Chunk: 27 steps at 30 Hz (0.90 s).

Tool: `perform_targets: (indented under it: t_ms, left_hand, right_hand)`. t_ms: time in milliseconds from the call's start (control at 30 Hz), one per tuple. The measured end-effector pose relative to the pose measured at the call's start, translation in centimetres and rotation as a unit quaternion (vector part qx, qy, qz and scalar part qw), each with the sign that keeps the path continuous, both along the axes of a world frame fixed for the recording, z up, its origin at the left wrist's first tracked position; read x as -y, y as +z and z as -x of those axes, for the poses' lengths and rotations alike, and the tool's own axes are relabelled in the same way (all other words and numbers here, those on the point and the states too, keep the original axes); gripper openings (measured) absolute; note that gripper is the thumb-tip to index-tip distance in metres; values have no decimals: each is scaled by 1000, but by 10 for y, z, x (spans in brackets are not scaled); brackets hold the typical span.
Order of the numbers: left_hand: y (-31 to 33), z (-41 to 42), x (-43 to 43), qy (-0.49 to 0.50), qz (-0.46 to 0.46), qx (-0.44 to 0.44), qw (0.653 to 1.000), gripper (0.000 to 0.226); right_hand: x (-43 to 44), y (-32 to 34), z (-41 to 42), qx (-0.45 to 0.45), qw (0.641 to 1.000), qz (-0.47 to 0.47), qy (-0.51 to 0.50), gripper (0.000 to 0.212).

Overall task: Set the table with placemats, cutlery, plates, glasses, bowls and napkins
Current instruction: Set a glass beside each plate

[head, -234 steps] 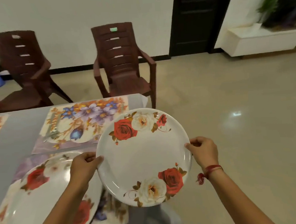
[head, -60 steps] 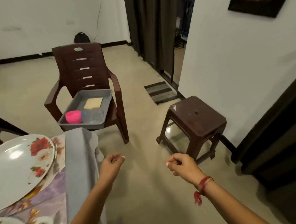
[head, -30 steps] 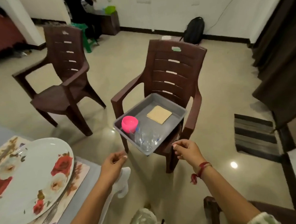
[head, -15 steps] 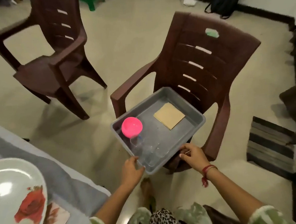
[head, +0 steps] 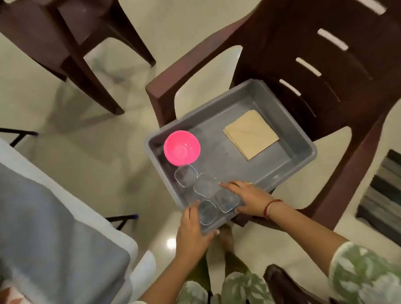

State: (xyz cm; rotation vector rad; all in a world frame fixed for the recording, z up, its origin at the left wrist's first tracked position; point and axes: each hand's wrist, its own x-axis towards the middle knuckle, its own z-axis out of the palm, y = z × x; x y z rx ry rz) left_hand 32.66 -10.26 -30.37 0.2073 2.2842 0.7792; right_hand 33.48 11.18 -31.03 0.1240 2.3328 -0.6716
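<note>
Floor is showing as an open strip of pale tile between the table at the left and the chair ahead. The table's rounded corner, under a grey cloth, is ending just beside the left forearm. A grey tray is sitting on the chair's seat, turned at an angle between the armrests, with its near corner jutting out past the seat's front edge over the floor. A second chair is standing well apart at the upper left, a striped rug is lying at the right, and a dark stool is standing close by the right arm.

Inside the tray, a pink bowl is standing in the left corner. Four clear, square-rimmed glasses are standing upright in a tight cluster along the near-left wall, edges touching. A flat stack of tan napkins is lying toward the far corner, apart from the rest.

Both hands are spread open. The left hand is pressing against the tray's near corner from outside, fingers running along the left wall. The right hand is reaching in over the near wall, fingers stretching almost straight across the nearest glasses.
</note>
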Motion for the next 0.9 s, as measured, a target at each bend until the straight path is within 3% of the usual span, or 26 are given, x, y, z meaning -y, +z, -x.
perform_targets:
  t_ms: [200,367,700,900]
  left_hand:
    - [-11,-1,-18,84,13,-19,996,59]
    - [1,0,-18,66,4,-30,997,61]
    - [102,-10,-7,54,-42,-84,994,64]
    - [178,-15,17,143,-93,-182,968,58]
  right_hand:
    - [-2,-18,14,-25,998,2,55,62]
    - [-14,-5,0,-51,999,8,6,60]
    - [-49,109,-39,-179,958,120,-192,64]
    - [-33,175,-35,-247,920,216,-215,64]
